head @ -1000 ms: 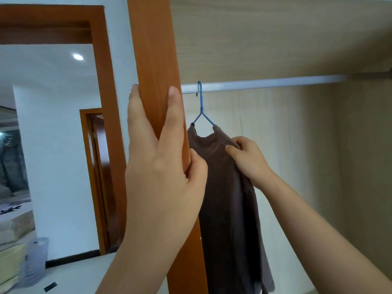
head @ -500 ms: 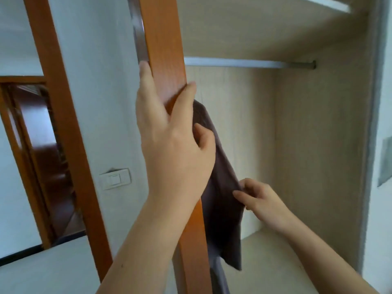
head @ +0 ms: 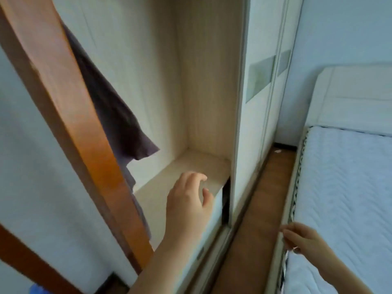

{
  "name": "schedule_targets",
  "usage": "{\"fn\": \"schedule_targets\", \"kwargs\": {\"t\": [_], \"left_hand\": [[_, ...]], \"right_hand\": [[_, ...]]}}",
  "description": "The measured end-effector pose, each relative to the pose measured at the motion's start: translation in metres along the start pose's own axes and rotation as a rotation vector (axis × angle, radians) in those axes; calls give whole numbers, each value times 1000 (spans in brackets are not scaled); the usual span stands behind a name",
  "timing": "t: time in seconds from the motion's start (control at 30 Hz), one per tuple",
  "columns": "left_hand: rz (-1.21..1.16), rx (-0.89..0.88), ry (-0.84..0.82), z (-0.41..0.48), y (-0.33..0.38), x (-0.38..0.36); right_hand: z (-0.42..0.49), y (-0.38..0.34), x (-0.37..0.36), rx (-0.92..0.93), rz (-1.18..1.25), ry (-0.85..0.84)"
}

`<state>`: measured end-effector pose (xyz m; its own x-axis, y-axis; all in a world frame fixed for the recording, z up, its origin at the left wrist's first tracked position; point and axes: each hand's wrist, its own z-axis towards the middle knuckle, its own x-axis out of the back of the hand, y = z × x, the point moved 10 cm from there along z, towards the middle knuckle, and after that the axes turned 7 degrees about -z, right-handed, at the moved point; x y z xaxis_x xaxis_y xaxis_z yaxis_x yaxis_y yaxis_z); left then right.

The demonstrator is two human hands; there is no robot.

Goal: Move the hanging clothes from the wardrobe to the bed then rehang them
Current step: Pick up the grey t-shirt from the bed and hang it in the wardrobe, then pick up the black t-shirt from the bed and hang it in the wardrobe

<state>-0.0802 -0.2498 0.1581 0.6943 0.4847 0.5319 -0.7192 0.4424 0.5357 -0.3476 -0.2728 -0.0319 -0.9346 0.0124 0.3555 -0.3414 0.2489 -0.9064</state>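
A dark grey-brown garment (head: 110,115) hangs inside the open wardrobe (head: 203,92), its top hidden behind the orange wooden door edge (head: 70,115). My left hand (head: 188,200) hovers in front of the wardrobe's lower shelf with fingers apart, holding nothing. My right hand (head: 301,238) is low at the right, by the near edge of the bed (head: 347,187), fingers loosely curled; I see nothing in it. The hanger and rail are out of view.
White sliding wardrobe doors (head: 261,102) stand to the right of the open section. A narrow strip of brown wooden floor (head: 252,219) runs between the wardrobe and the bed. The pale headboard (head: 350,96) rises at the right.
My view swung down and right toward the bed. My left hand let go of the orange door edge and dropped. My right hand released the garment and moved to the bed's edge.
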Motion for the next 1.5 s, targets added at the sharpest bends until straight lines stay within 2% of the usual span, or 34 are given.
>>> {"fn": "schedule_targets", "kwargs": {"t": [0.13,0.27,0.4,0.63,0.77,0.9,1.0,1.17,1.27,1.37,1.5], "left_hand": [[-168,448,-530,-99,-49,-133],[-183,646,-880,-220,-51,-207],[-156,696,-1059,-318,-19,-239],[-227,892,-1217,-457,96,-268],[-123,750,-1317,-519,164,-298],[-94,572,-1484,-570,249,-340],[-108,474,-1608,-608,314,-365],[-132,407,-1758,-658,390,-404],[-104,388,-1802,-676,414,-432],[-76,443,-1823,-687,430,-466],[-54,483,-1851,-685,474,-513]], "right_hand": [[-55,113,48,-249,-15,129],[-135,227,81,-514,-3,236],[-228,316,105,-725,68,293],[-435,427,161,-991,91,370],[-578,472,211,-1129,178,502],[-715,509,246,-1264,283,796],[-775,521,240,-1301,439,964],[-813,548,191,-1368,755,1123],[-814,564,178,-1397,901,1153],[-817,577,201,-1424,947,1179],[-818,592,273,-1442,908,1219]]}}
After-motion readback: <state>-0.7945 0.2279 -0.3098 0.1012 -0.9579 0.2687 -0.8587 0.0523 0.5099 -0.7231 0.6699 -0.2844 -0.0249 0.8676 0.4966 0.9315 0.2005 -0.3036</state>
